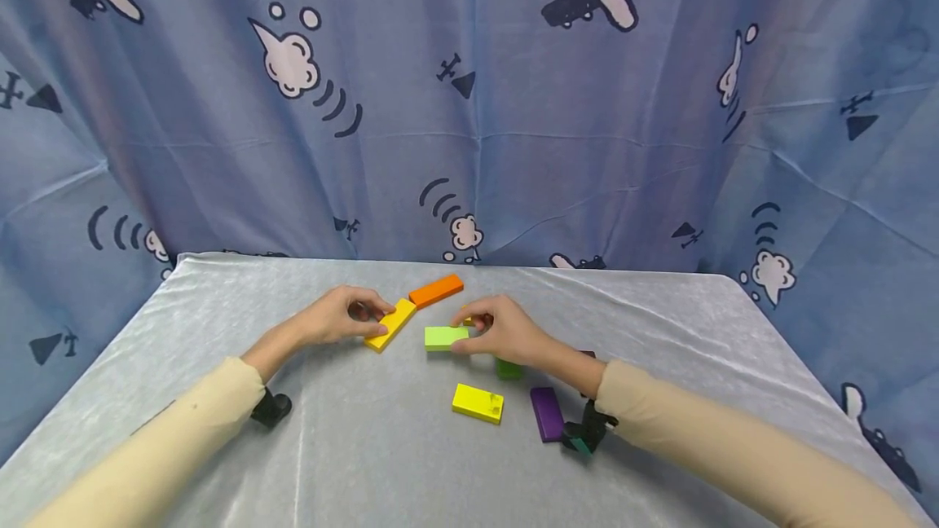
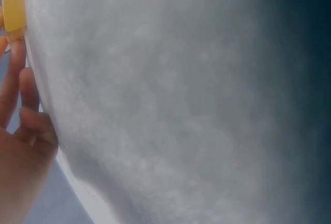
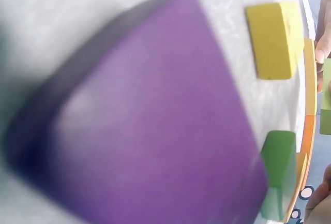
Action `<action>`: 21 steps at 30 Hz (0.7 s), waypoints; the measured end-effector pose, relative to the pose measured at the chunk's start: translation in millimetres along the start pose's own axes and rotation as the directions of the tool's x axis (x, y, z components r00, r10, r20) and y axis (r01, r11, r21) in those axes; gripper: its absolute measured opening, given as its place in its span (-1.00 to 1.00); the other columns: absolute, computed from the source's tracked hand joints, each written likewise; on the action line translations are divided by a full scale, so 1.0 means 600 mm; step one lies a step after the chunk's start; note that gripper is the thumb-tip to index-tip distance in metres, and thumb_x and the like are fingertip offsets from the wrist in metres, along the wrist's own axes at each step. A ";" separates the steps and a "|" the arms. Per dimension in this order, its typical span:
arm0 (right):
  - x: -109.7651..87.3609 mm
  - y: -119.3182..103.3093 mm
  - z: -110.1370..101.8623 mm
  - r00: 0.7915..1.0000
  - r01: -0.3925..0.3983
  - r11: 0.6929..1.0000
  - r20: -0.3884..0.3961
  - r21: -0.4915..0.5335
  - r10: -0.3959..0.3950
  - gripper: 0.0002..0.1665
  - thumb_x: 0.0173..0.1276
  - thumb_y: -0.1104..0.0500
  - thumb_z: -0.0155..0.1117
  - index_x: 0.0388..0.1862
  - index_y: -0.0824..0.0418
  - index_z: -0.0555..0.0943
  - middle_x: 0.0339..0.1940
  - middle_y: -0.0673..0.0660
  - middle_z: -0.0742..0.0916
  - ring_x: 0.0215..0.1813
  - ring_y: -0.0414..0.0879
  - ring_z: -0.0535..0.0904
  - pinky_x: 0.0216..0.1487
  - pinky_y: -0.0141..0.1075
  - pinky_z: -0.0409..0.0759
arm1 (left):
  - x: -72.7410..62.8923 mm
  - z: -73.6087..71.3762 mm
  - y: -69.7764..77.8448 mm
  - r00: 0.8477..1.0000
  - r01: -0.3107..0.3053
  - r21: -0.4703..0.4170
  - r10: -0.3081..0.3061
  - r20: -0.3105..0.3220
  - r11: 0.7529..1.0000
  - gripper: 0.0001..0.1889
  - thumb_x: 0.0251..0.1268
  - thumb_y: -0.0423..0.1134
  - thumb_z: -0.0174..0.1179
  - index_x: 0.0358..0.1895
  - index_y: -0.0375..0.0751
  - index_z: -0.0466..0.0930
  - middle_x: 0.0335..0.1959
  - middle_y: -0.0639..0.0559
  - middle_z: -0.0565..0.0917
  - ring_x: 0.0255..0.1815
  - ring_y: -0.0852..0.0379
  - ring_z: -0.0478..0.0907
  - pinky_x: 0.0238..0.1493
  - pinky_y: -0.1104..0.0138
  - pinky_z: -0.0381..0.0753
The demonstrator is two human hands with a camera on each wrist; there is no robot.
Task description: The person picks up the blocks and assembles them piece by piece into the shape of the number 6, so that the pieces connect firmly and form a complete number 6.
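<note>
My left hand [image 1: 339, 316] pinches an amber-yellow block [image 1: 393, 324] between thumb and fingertips at its left side. The far end of this block meets an orange block [image 1: 436, 290] at an angle. In the left wrist view the amber-yellow block [image 2: 14, 6] shows at the upper left edge, beyond the fingers. My right hand [image 1: 508, 332] grips a light green block [image 1: 443, 338] by its right end, thumb in front and fingers behind. The right wrist view catches this light green block [image 3: 326, 123] at its right edge, above the tabletop.
Nearer on the grey cloth-covered table [image 1: 352, 446] lie a bright yellow block [image 1: 478, 403] and a purple block [image 1: 546, 414]. A darker green block [image 1: 509, 369] sits under the right hand, partly hidden, with another yellow piece [image 1: 467, 321] behind the fingers. A patterned curtain [image 1: 411, 104] hangs behind.
</note>
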State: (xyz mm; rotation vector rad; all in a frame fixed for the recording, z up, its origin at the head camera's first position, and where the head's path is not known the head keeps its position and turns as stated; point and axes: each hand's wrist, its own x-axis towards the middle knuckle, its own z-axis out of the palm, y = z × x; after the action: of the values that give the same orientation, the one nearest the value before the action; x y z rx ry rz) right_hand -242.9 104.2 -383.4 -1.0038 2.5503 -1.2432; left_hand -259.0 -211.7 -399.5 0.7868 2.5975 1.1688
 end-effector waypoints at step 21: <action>0.032 -0.031 0.024 0.995 -0.027 0.999 0.095 -0.021 0.029 -0.71 0.21 0.22 0.60 -0.08 0.21 0.80 -0.59 -0.03 0.41 -0.45 -0.19 0.32 -0.39 -0.36 0.24 | 0.001 0.000 0.001 1.000 -0.001 0.010 0.001 0.001 1.000 -0.70 0.33 -0.29 0.40 0.09 -0.26 0.73 -0.06 0.03 0.71 -0.08 0.07 0.60 -0.01 0.21 0.60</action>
State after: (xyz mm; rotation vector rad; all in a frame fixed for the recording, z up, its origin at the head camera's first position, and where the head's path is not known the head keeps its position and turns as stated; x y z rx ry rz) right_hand -242.9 75.0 -375.8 -1.0021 2.5001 -1.1362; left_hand -259.3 -211.2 -399.1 0.7901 2.6037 1.1564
